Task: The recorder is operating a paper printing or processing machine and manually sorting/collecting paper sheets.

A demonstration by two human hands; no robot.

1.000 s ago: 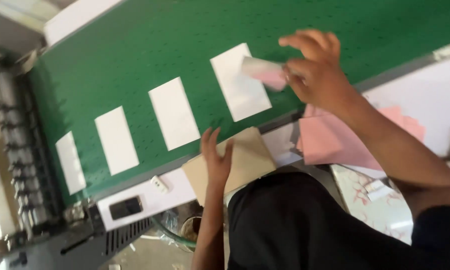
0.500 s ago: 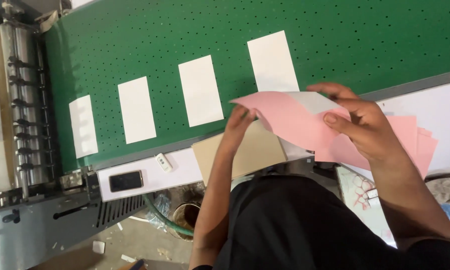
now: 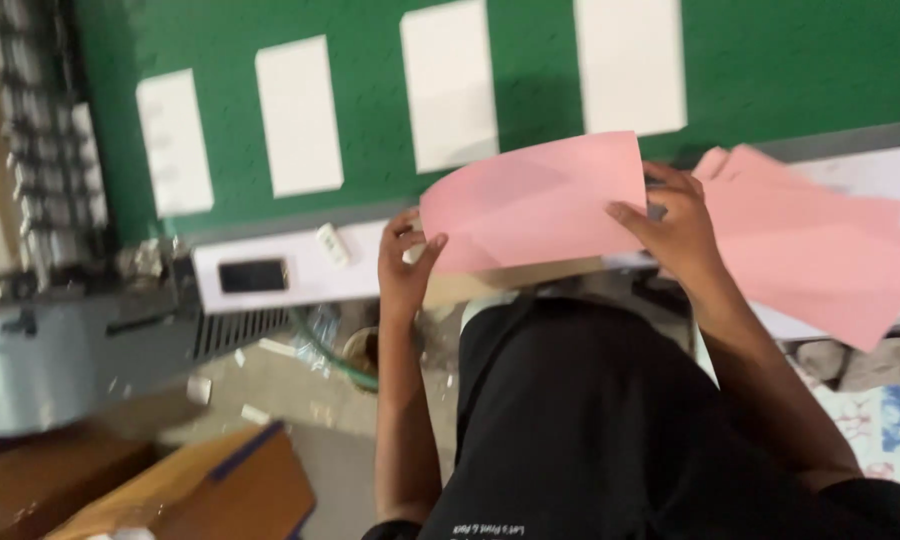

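Two hands hold one curved pink sheet (image 3: 535,200): the left hand (image 3: 407,265) pinches its lower-left edge, the right hand (image 3: 675,225) grips its right edge, beside the pink stack (image 3: 820,250) near the green belt (image 3: 370,200).

White cards (image 3: 298,115) lie on the green belt (image 3: 750,70); perhaps a phone (image 3: 253,275) below.

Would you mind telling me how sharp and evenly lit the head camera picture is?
Head view: motion blur softens everything, worst at the left edge, where the roller rack smears; the pink sheet, held by the left hand and right hand, is evenly lit; the white cards on the green belt look slightly washed out.
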